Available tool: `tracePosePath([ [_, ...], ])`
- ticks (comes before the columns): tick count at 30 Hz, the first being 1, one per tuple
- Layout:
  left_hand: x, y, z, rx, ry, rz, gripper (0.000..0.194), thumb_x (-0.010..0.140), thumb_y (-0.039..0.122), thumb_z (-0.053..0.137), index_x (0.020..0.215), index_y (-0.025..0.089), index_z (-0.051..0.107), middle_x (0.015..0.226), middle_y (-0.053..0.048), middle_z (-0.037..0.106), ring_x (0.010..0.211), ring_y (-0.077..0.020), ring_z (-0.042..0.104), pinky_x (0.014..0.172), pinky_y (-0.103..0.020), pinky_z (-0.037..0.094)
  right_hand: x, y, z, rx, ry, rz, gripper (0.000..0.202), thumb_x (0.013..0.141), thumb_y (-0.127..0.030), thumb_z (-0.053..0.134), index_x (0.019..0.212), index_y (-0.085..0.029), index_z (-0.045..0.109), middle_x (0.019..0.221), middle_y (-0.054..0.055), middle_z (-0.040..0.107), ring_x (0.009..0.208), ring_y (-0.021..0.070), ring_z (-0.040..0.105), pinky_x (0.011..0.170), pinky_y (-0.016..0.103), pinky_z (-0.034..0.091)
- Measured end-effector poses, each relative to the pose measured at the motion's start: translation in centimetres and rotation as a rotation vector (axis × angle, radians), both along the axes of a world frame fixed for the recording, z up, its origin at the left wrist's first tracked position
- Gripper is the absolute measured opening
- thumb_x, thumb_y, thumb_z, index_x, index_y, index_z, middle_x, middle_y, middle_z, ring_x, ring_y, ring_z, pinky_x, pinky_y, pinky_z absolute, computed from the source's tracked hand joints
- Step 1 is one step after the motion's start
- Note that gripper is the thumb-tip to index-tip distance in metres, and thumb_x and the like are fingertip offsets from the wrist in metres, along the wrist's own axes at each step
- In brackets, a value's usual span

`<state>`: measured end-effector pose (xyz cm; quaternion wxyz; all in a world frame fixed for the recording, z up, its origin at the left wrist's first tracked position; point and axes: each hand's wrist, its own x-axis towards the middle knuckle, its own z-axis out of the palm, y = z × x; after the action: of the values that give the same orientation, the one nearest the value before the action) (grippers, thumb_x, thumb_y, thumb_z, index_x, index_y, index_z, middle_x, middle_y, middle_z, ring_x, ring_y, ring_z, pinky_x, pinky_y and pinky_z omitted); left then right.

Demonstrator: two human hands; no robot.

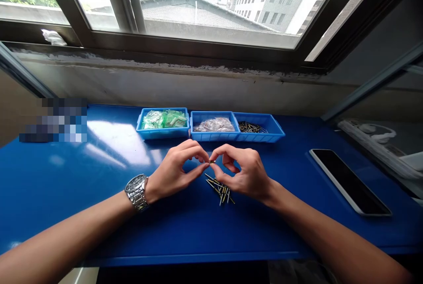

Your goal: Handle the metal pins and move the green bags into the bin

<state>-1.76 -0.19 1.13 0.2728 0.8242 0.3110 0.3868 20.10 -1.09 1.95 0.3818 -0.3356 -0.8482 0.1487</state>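
Currently your left hand (175, 171) and right hand (246, 171) meet mid-worktop, fingertips pinched together on one small pin (212, 161), probably being joined. A small pile of pins (220, 189) lies beneath; the rear tray (261, 128) holds many more.

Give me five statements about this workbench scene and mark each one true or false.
1. Both hands pinch one small part between their fingertips. True: left hand and right hand meet on the small part.
2. The watch is on the right wrist. False: it is on the left wrist.
3. A pile of pins lies on the blue table under the hands. True.
4. The phone lies left of the hands. False: it lies to the right.
5. Four blue trays stand behind the hands. False: three blue trays.
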Motion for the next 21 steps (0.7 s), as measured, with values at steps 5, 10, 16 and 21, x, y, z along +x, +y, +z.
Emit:
tracePosePath([
  [5,0.0,0.1,-0.2,0.003,0.003,-0.025,0.005,0.095,0.016,0.064,0.094,0.017,0.068,0.091,-0.005,0.068,0.085,-0.0170,0.062,0.075,-0.029,0.050,0.2,0.0,0.2,0.013,-0.013,0.015,0.008,0.089,-0.022,0.067,0.096,-0.017,0.069,0.060,-0.008,0.044,0.049,0.0069,0.042,0.051,0.020,0.037],
  [10,0.0,-0.1,0.0,0.036,-0.036,0.058,0.006,0.096,0.019,0.065,0.092,0.017,0.068,0.089,-0.006,0.067,0.083,-0.0178,0.061,0.073,-0.031,0.050,0.3,0.5,0.0,-0.044,-0.077,-0.018,0.007,0.086,-0.021,0.067,0.092,-0.017,0.069,0.058,-0.008,0.043,0.048,0.0067,0.040,0.050,0.021,0.034],
  [16,-0.1,-0.1,0.0,0.047,-0.027,0.090,0.007,0.098,0.019,0.063,0.103,0.017,0.067,0.096,-0.005,0.068,0.087,-0.0168,0.061,0.076,-0.030,0.050,1.2,1.3,0.4,-0.042,-0.112,-0.050,0.008,0.088,-0.022,0.066,0.094,-0.018,0.070,0.060,-0.007,0.047,0.049,0.0074,0.042,0.051,0.021,0.036],
  [21,-0.1,0.0,-0.2,0.033,-0.015,0.102,0.010,0.100,0.019,0.059,0.106,0.017,0.066,0.098,-0.004,0.068,0.087,-0.0156,0.061,0.076,-0.029,0.049,5.2,4.1,1.7,0.108,-0.170,-0.461,0.009,0.088,-0.024,0.067,0.095,-0.019,0.071,0.058,-0.006,0.049,0.051,0.0107,0.048,0.057,0.025,0.040],
])
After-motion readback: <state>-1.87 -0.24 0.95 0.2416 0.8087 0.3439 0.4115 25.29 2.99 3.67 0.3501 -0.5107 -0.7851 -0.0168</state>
